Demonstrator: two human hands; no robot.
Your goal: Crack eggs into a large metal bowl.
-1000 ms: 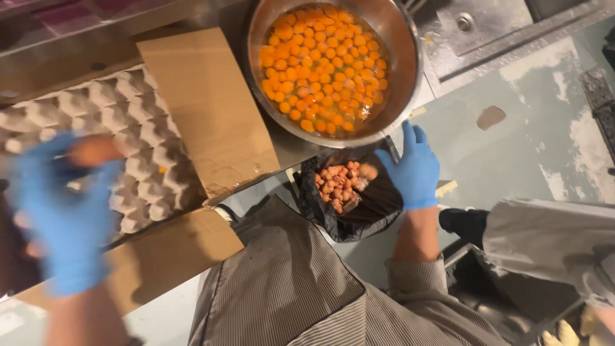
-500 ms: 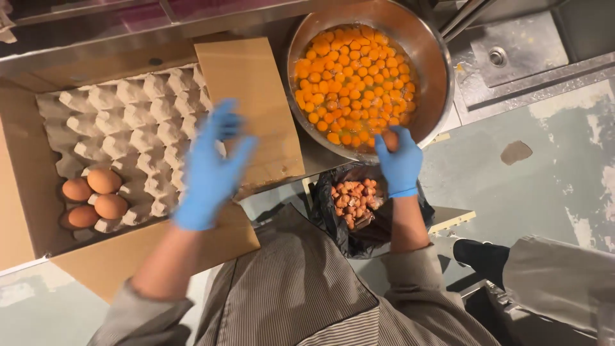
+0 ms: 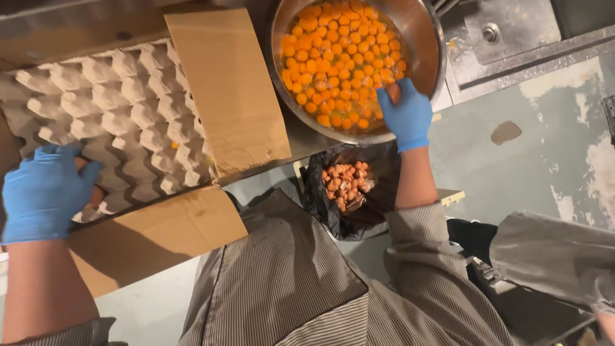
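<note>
Left hand (image 3: 45, 192) cupped over brown eggs (image 3: 96, 195) at near-left of the egg tray (image 3: 128, 122) | right hand (image 3: 405, 115) gripping an egg (image 3: 393, 93) over the yolk-filled metal bowl (image 3: 423, 38), far right | shell bag (image 3: 346, 186) below | better: hold low over the bowl, drop shells straight down.

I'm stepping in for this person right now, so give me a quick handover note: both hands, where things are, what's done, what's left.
Left hand: blue-gloved, closed over a brown egg at the near corner of the egg tray in the cardboard box.
Right hand: gloved, holding an egg at the near rim of the steel bowl.
Done: bowl holds many yolks; black bag below the counter holds broken shells.
Left: the tray's visible cups look empty; any eggs under the left hand are hidden.
</note>
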